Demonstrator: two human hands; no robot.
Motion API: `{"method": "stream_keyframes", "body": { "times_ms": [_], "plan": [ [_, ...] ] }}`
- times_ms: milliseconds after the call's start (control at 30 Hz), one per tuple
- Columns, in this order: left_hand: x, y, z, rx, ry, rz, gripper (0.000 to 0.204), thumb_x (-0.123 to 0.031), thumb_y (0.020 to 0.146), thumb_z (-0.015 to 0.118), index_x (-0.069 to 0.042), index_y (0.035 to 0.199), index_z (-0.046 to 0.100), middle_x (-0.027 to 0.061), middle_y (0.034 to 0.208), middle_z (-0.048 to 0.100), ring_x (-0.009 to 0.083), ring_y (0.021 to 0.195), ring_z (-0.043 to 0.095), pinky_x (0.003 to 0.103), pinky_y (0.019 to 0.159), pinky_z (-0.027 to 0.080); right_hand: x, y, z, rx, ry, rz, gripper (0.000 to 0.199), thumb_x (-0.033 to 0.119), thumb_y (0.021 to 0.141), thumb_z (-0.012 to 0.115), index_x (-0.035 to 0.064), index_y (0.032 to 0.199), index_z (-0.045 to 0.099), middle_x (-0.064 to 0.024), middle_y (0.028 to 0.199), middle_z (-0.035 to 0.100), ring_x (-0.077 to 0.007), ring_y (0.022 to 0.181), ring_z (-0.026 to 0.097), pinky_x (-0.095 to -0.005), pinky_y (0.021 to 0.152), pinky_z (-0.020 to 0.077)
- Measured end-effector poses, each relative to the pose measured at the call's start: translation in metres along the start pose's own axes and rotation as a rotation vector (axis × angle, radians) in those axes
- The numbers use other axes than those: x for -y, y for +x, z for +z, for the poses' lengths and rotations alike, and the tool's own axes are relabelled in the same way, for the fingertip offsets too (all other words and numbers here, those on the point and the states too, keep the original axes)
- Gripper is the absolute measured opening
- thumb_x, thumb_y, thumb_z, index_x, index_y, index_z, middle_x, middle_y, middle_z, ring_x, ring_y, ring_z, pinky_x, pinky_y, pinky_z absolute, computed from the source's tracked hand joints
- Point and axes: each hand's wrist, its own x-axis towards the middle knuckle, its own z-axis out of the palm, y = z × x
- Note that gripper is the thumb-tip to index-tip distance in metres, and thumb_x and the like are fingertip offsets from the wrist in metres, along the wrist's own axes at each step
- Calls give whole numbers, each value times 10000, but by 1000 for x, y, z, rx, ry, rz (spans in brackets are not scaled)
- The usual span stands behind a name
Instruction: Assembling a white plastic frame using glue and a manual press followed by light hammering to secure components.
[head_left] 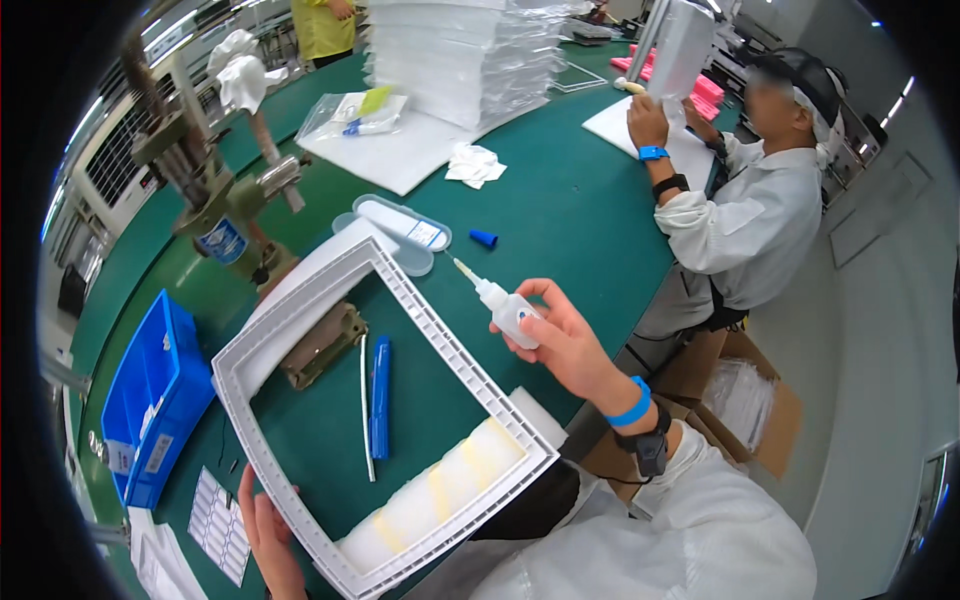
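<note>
In my right hand [560,345] is a small white squeeze bottle [510,312] with a thin needle tip, tilted up and to the left above the frame's right side. My left hand [268,540] supports a white plastic frame [440,322] by its lower left side, fingers on the outer edge and the thumb hidden. White foam [440,490] with yellowish strips lies under the frame's near side, and more white foam shows under the far side. Through the opening I see a blue pen-like tool [380,400], a thin white stick [365,410] and a brownish metal block [322,345].
A green press [210,200] stands at the left behind a blue bin [160,390]. A label sheet [218,525], clear oval cases [405,225] and a blue cap [483,238] lie about. Stacked white foam sheets [460,60] rise at the back. A co-worker [750,200] sits at the right.
</note>
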Motion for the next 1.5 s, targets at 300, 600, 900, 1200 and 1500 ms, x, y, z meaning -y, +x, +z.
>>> {"method": "stream_keyframes", "body": {
  "times_ms": [300,600,900,1200,1500],
  "plan": [
    [-5,-5,7,63,153,71,512,-197,1023,472,64,1456,389,189,1274,578,258,1055,586,355,941,454,-12,-13,-6,-121,248,13,370,333,1018,528,100,1294,453,-80,923,556,-132,695,496,-252,607,386],
    [-1,-3,9,37,55,15,504,-189,1012,491,41,1453,412,168,1229,602,247,1015,603,348,893,479,-15,-13,-10,-96,349,29,327,252,1041,508,84,1318,461,-63,949,575,-118,736,532,-263,665,426],
    [14,1,-14,60,51,0,610,-237,968,577,30,1478,374,168,1192,613,233,972,608,336,869,480,-25,-12,-7,-133,353,-16,337,205,1004,569,46,1293,500,-59,945,571,-136,722,539,-275,642,427],
    [15,12,-1,-26,-5,50,567,-271,955,520,18,1433,426,65,755,576,99,572,512,224,512,426,-9,-22,-11,-229,273,4,358,239,939,599,1,1201,542,-41,757,533,-110,607,482,-242,514,376],
    [13,12,-11,-1,50,76,456,-293,939,529,8,1280,493,76,722,566,115,518,494,230,449,414,16,-20,-7,-144,-14,101,260,170,916,584,4,1116,585,-71,817,621,-69,552,526,-212,481,416]
  ]
}}
